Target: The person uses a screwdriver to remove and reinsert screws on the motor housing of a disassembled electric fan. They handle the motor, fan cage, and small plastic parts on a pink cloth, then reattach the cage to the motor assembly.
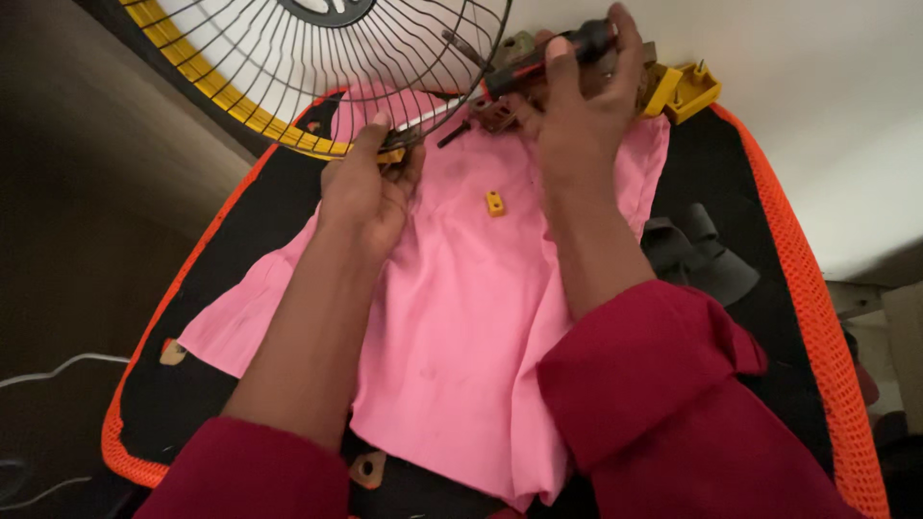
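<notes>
My left hand (367, 187) grips the yellow rim of a black wire fan guard (288, 67) at its lower edge. My right hand (577, 106) is closed on a screwdriver (538, 62) with a red and black handle; its metal shaft points left toward the guard's rim. Both hands work above a pink cloth (452, 317) spread on a black mat with an orange mesh border (798, 250). A small yellow plastic piece (495, 203) lies loose on the cloth between my hands. Both arms wear dark red sleeves.
Yellow plastic fan parts (685, 88) and a brownish part (495, 113) lie beyond my right hand. Dark grey fan blades (697, 252) rest on the mat at right. A white cable (58, 367) runs over the dark floor at left. A pale wall is behind.
</notes>
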